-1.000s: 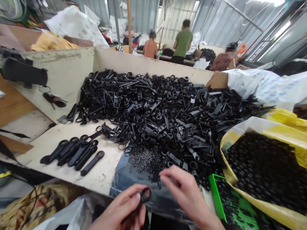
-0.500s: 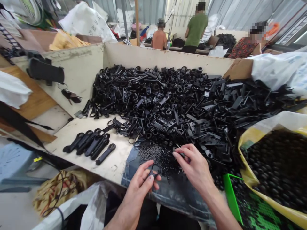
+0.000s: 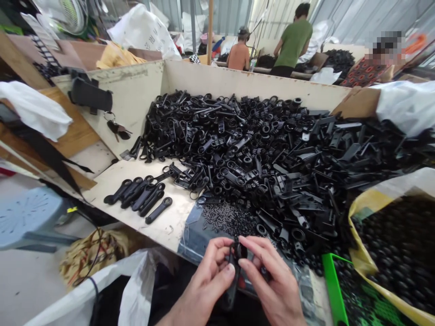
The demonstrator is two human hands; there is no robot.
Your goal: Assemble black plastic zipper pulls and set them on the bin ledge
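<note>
My left hand (image 3: pixel 207 280) is closed around a long black plastic piece (image 3: pixel 234 271) with a ring at its top end, held upright near the table's front edge. My right hand (image 3: pixel 272 280) meets it from the right, its fingertips pinched at the ring; what they hold is too small to make out. Just beyond the hands lies a small heap of tiny black pins (image 3: pixel 229 217) on a dark sheet. A large pile of black plastic parts (image 3: pixel 265 154) fills the tray behind. Several finished black pieces (image 3: pixel 139 197) lie in a row at the left.
The tray has pale board walls (image 3: pixel 136 90), with a black holder (image 3: pixel 90 95) and keys (image 3: pixel 117 129) hung on the left one. A yellow bag of small black parts (image 3: pixel 397 244) and a green bin (image 3: pixel 331 285) sit right. Three people work at the back.
My right hand drew back from the heap of tiny pins and came together with my left hand at the ring of the black piece. The view shifted to the left.
</note>
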